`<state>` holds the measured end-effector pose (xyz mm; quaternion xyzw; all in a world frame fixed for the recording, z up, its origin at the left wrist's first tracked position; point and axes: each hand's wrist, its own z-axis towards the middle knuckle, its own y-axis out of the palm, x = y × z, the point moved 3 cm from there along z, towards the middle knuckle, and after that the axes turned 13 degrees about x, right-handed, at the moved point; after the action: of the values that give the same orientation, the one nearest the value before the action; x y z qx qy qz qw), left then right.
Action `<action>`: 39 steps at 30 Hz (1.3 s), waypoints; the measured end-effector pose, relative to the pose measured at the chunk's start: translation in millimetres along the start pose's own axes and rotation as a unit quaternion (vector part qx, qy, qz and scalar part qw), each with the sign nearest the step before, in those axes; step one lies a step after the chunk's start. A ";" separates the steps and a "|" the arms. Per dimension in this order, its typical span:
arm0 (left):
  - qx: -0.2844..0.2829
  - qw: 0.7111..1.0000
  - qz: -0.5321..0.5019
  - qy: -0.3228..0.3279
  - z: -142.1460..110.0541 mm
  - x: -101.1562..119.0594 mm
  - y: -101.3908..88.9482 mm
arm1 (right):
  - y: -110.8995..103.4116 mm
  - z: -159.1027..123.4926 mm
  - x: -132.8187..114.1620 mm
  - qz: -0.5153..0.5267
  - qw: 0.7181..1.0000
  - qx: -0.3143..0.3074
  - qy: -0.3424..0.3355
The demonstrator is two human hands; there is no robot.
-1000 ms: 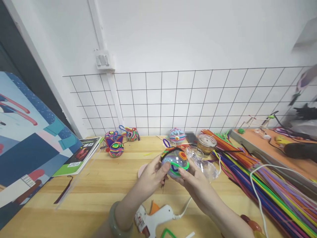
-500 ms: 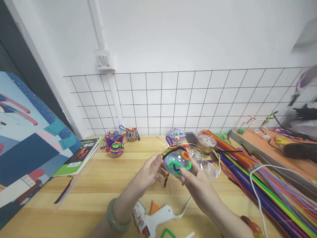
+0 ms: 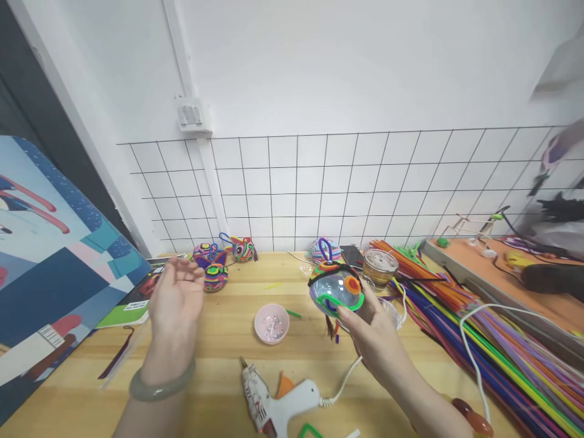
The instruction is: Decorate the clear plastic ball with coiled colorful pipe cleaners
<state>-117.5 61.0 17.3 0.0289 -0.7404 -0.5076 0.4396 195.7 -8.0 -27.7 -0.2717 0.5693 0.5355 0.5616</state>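
My right hand (image 3: 369, 322) grips a clear plastic ball ornament (image 3: 333, 287) partly covered with coloured pipe cleaners: a green outline, an orange round piece, a black band, a purple loop on top and a dark tassel below. Away on the left, my left hand (image 3: 179, 292) is raised, palm up and fingers parted, with nothing in it. Beyond its fingers lies a finished-looking striped ball ornament (image 3: 214, 275). Between the hands stands a small pink bowl (image 3: 272, 324) with tiny shiny bits inside. Nearer me, a white glue gun (image 3: 278, 401) lies on its side.
Bundles of pipe cleaners (image 3: 479, 340) cover the right side, crossed by a white cable (image 3: 474, 365). A lidded jar (image 3: 380, 267) and a phone (image 3: 351, 255) stand behind. At left are a magazine (image 3: 123, 314), a loose tassel (image 3: 116, 353) and a large illustrated board (image 3: 68, 261).
My left hand has left the ball ornament and moved far left, uncovering the pink bowl. My right hand still holds the ornament, shifted slightly right.
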 end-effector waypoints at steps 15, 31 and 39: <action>-0.403 0.776 0.369 0.314 -134.6 -44.7 28.9 | 8.5 -19.1 1.8 -0.058 0.997 -0.015 -0.050; -0.402 0.705 0.360 0.460 -140.1 -50.1 21.0 | 7.5 -21.2 7.2 -0.115 0.982 -0.013 -0.152; -0.197 0.924 0.296 0.141 -93.9 -40.4 21.3 | 5.4 -16.7 2.0 -0.094 0.987 0.003 -0.133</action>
<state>-20.3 22.8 17.9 -0.2076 -0.5308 -0.4801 0.6669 184.5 -21.2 -31.4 -0.2483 0.4634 0.5101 0.6807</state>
